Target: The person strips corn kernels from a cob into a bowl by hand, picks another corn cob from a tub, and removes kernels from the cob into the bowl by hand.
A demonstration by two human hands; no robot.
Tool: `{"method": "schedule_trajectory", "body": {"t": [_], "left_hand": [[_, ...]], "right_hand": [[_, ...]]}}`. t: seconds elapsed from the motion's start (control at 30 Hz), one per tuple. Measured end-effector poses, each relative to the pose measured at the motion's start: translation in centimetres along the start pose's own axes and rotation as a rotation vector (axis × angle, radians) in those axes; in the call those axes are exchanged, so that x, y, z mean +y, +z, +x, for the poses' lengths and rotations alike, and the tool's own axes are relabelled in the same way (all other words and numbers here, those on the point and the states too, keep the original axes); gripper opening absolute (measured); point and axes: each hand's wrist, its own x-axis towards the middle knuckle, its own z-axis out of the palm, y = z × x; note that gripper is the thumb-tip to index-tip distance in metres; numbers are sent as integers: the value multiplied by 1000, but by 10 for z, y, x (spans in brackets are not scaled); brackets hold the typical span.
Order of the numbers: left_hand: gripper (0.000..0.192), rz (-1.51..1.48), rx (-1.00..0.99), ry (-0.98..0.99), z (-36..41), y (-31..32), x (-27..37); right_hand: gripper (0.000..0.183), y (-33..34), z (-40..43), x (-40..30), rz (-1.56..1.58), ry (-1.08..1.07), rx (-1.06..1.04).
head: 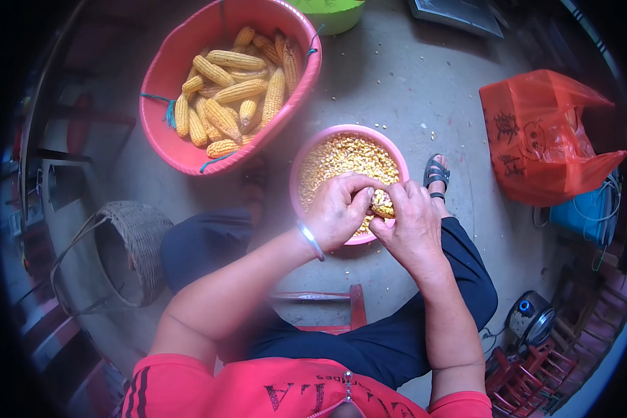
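Both hands meet above a pink basin [401, 159] that holds loose yellow corn kernels [352, 151]. Between them is a piece of dried corn cob [383, 204] with kernels on it. My left hand [342, 206], with a silvery bangle at its wrist, has its thumb and fingers against the cob's left side. My right hand [410, 219] grips the cob from the right, thumb below and fingers above. A larger pink-red tub [157, 125] at the upper left holds several whole dried corn cobs [240, 91].
A green basin [334, 18] is at the top. On the right are a red plastic bag [538, 141], a blue container [580, 219] and a metal appliance [530, 316]. A woven basket [136, 251] lies at the left. Scattered kernels dot the grey floor [439, 78].
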Motion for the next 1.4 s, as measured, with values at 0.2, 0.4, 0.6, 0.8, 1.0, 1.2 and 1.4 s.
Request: {"method": "schedule_trajectory", "body": {"t": [0.2,0.4,0.6,0.8,1.0,1.2,1.4], "left_hand": [[23,-305,-25,-224,3,0,1],[22,-416,-80,-210,2,-5,8],[20,-657,34,-283,-1,5,-1],[19,-694,117,-197,-1,14,-2],[20,-804,60,-338,3,8,-16],[20,-763,90,-361,5,6,2],[14,-327,94,-223,2,8,-4]], "right_hand": [[37,2,0,0,9,-8,22],[37,-1,2,-2,-2,-18,15],[38,9,0,3,120,-13,21],[40,13,0,6,249,43,-14],[41,8,-2,2,117,23,57],[41,0,-1,4,-3,43,22],[41,5,-2,-1,-39,31,-18]]}}
